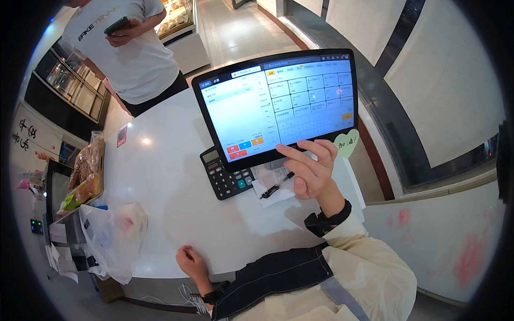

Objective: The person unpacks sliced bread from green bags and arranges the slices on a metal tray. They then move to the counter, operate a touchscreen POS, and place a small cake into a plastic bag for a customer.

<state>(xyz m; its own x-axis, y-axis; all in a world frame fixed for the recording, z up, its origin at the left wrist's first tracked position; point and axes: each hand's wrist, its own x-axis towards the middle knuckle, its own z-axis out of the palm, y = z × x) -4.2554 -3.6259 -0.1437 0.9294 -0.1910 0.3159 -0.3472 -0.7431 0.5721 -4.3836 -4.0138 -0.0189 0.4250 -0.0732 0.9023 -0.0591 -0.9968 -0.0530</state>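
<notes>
My right hand [311, 170] is raised in front of a touchscreen point-of-sale terminal [241, 108]. Its index fingertip is at the lower edge of the lit display; contact with the glass is hard to tell. My left hand [192, 263] rests at the counter's near edge, fingers curled in, with nothing visible in it. Below the terminal lies a black desk calculator [223, 182], partly covered by the screen. To its right a black pen [270, 191] lies on white paper slips [261, 200]. A green heart-shaped note [347, 143] bearing writing sticks to the terminal's lower right corner.
A person [124, 52] holding a phone [116, 26] stands across the white counter [168, 160]. At the left are a clear plastic bag [114, 236], a tray of packaged bread [86, 168] and hanging paper slips [62, 259]. Cables [184, 295] hang under the near edge.
</notes>
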